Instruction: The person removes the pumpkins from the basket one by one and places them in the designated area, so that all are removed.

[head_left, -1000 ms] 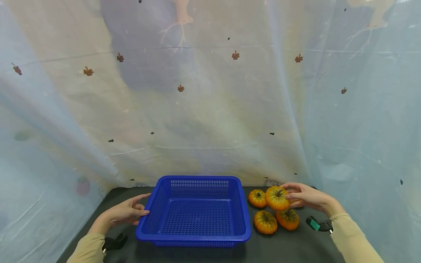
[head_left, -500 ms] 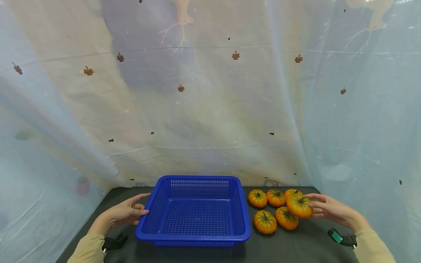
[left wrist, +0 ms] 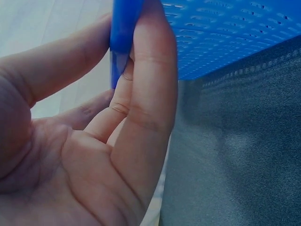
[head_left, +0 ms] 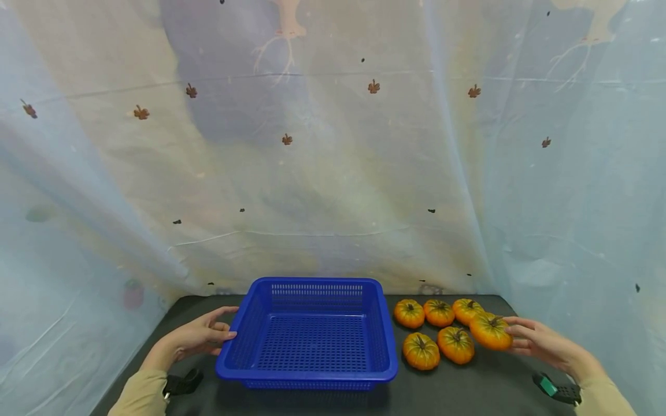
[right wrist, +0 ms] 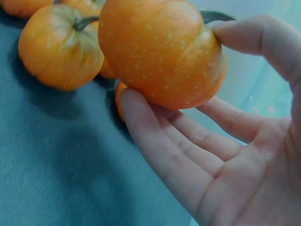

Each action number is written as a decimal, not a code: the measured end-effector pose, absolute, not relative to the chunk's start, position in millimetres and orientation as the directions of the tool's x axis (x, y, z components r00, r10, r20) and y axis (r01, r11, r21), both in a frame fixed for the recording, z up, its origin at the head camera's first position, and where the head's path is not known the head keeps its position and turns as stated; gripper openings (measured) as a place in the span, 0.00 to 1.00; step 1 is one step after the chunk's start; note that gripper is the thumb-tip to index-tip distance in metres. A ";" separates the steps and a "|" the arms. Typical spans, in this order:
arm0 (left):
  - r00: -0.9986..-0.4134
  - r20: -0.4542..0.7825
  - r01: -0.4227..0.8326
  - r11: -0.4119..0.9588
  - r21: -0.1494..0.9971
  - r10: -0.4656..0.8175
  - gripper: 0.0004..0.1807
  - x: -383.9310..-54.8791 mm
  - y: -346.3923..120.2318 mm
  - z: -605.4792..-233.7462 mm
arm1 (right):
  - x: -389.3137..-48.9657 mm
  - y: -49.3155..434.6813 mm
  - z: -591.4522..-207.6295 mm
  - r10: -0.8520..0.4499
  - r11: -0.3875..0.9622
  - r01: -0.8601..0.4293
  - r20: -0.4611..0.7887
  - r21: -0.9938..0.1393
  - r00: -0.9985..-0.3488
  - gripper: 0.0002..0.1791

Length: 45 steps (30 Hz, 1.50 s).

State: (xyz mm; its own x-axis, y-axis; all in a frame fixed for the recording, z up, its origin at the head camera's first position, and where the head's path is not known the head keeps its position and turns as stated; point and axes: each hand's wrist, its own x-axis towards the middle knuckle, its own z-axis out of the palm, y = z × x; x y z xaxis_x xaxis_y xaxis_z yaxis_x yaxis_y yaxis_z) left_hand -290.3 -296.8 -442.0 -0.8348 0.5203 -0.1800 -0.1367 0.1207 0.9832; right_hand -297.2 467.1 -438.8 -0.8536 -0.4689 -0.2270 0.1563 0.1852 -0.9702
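Observation:
My left hand (head_left: 195, 336) pinches the left rim of a blue plastic basket (head_left: 307, 377); in the left wrist view the rim (left wrist: 123, 33) sits between thumb and fingers. The basket's inside shows only its slotted floor. At the right, my right hand (head_left: 543, 345) holds an orange pumpkin (head_left: 491, 331) between thumb and fingers. The right wrist view shows this pumpkin (right wrist: 162, 52) above the dark surface, its stem partly behind the thumb. Just left of it lie several more small orange pumpkins, among them a front one (head_left: 455, 345) and a back one (head_left: 466, 311).
A dark table (head_left: 447, 393) carries the basket and pumpkins. Behind it hangs a pale printed curtain (head_left: 333, 173) that also closes off both sides. Another pumpkin (head_left: 421, 351) sits close to the basket's right wall. Each wrist wears a black strap.
My right hand has carried its pumpkin rightward and a little toward me, from over the group to its right end. The left hand and the basket have stayed still.

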 end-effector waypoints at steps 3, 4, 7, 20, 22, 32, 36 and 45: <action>-0.835 -0.185 -0.144 0.119 0.982 0.518 0.44 -290.3 -297.5 -442.5 | -295.4 473.4 -446.5 -0.472 0.160 0.179 -0.234 -0.971 -0.850 0.31; -0.835 -0.187 -0.146 0.118 0.982 0.517 0.44 -290.2 -297.7 -442.6 | -295.0 475.1 -449.1 -0.472 0.147 0.187 -0.235 -0.971 -0.850 0.31; -0.836 -0.190 -0.151 0.116 0.982 0.515 0.44 -289.9 -298.0 -442.8 | -294.1 478.6 -455.9 -0.452 0.135 0.210 -0.249 -0.968 -0.856 0.32; -0.837 -0.188 -0.149 0.117 0.982 0.514 0.44 -288.7 -298.3 -442.8 | -296.7 481.9 -478.2 -0.357 0.212 0.232 -0.296 -0.949 -0.886 0.34; -0.838 -0.189 -0.149 0.119 0.982 0.511 0.44 -288.5 -297.9 -442.7 | -295.4 481.2 -478.9 -0.376 0.196 0.227 -0.287 -0.954 -0.881 0.32; -0.839 -0.194 -0.156 0.116 0.981 0.508 0.44 -287.8 -295.6 -441.8 | -295.6 473.8 -482.4 -0.326 0.227 0.231 -0.298 -0.946 -0.897 0.34; -0.840 -0.197 -0.159 0.116 0.980 0.506 0.44 -288.3 -295.9 -442.3 | -296.6 471.8 -483.1 -0.308 0.229 0.231 -0.295 -0.946 -0.904 0.34; -0.834 -0.202 -0.165 0.118 0.979 0.513 0.44 -288.3 -296.2 -441.9 | -295.0 472.5 -481.5 -0.302 0.207 0.226 -0.282 -0.952 -0.911 0.29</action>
State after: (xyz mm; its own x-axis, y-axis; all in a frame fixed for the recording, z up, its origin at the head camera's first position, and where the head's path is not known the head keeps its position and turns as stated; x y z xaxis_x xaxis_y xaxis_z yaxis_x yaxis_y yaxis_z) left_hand -288.3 -296.2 -441.9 -0.8343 0.5130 -0.2020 -0.1649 0.1175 0.9793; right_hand -295.0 472.5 -481.5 -0.9105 -0.3021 -0.2822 0.2262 0.2073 -0.9518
